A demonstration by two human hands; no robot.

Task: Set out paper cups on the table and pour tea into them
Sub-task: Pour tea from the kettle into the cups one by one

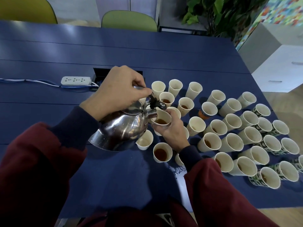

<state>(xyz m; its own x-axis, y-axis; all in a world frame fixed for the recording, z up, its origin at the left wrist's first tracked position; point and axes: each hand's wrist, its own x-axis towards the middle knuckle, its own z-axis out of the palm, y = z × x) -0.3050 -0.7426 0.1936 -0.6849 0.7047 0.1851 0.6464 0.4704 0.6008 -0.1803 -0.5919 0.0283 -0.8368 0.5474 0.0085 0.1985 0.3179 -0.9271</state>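
Blue table (147,51) carries rows of paper cups (232,143) toward the right, several holding tea. Steel kettle (121,130), tilted, hangs from the left hand (116,94) gripping its handle, spout over a cup (161,117) that the right hand (172,133) holds at centre. White power strip (76,80) lies at far left.

You work in an office meeting room: blue table (147,51) with cable hatch (100,73), power strip (75,80), green chairs (129,20), drawer cabinet (278,69).

Both arms wear loose maroon sleeves (37,159) — dark navy cuffs (78,126) showing at the wrists.
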